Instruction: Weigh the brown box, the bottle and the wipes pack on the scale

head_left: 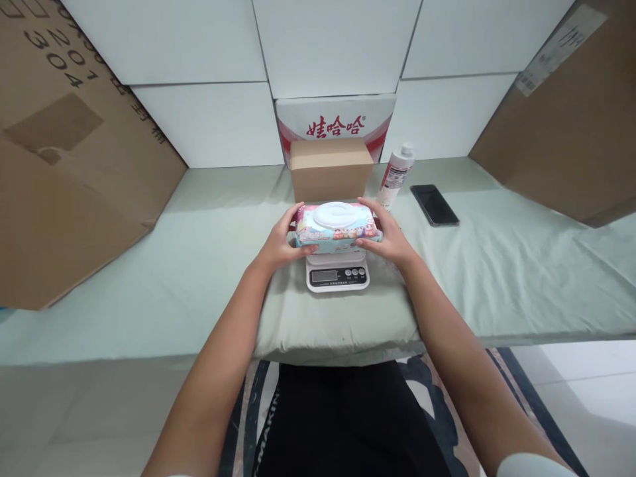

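Between my two hands is a pack of wet wipes, pink and light blue with a white oval lid on top. My left hand grips its left end, thumb along the front edge. The right end is gripped by my right hand, its thumb also on the front. Directly below the pack is a white digital kitchen scale, with its dark display and buttons facing me. The pack hides most of the weighing plate, so I cannot tell whether it rests on it.
Behind the pack stands a plain brown carton, in front of a white printed box. A white bottle and a black phone are to the right. Large cardboard sheets flank the green cloth.
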### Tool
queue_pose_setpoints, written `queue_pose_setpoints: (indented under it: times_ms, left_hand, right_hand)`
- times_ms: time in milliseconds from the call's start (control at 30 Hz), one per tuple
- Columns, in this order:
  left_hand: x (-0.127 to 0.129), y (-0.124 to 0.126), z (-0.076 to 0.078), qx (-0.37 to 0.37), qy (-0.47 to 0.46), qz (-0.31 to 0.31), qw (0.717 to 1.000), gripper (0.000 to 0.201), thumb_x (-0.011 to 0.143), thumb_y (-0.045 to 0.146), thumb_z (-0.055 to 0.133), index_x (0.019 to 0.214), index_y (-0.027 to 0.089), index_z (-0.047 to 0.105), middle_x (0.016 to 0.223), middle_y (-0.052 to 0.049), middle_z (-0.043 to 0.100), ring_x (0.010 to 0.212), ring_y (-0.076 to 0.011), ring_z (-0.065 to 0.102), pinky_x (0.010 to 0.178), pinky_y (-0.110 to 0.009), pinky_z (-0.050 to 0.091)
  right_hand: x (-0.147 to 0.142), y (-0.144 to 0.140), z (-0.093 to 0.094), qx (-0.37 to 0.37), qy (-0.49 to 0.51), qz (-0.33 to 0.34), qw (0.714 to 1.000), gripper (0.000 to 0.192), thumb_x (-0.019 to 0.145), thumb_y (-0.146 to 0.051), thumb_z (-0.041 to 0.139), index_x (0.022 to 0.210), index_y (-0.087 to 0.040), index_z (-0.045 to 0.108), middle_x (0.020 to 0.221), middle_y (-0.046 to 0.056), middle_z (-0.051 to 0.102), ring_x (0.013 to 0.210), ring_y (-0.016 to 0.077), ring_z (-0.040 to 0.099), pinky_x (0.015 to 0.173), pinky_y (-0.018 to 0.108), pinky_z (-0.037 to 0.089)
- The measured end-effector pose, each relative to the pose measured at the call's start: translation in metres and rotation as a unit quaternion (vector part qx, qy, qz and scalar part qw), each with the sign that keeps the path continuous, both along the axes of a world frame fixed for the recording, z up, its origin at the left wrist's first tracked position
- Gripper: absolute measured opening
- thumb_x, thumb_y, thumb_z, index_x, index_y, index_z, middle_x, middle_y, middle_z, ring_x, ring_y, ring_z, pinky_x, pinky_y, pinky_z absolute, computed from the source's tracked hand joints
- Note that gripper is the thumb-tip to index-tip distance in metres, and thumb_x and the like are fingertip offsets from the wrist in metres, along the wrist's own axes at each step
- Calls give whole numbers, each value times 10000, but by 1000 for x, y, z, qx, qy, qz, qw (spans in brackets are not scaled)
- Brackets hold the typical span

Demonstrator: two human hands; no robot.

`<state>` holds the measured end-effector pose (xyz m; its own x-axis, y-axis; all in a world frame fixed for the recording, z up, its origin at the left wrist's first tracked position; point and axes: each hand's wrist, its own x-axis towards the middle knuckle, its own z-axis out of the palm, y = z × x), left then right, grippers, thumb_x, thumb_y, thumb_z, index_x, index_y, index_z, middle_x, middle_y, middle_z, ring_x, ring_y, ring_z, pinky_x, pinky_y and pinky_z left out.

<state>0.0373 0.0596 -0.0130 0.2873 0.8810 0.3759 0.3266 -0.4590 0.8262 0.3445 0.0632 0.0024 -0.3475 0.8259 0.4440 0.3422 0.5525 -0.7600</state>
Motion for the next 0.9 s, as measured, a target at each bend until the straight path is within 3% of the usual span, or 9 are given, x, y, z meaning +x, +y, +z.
queue_pose_setpoints:
  times_ms: [900]
  left_hand:
    - [0, 0, 0, 3, -1, -6, 1000, 1156, 630, 659, 921, 1584, 215, 443, 1570, -206, 560, 1436, -421, 560, 1116, -528, 539]
  right_hand:
    - [-2, 0, -1, 15, -5, -9, 1000, 991, 728, -749, 829, 1527, -244, 531, 1517, 173, 584, 1365, 410, 600, 1073, 523, 554]
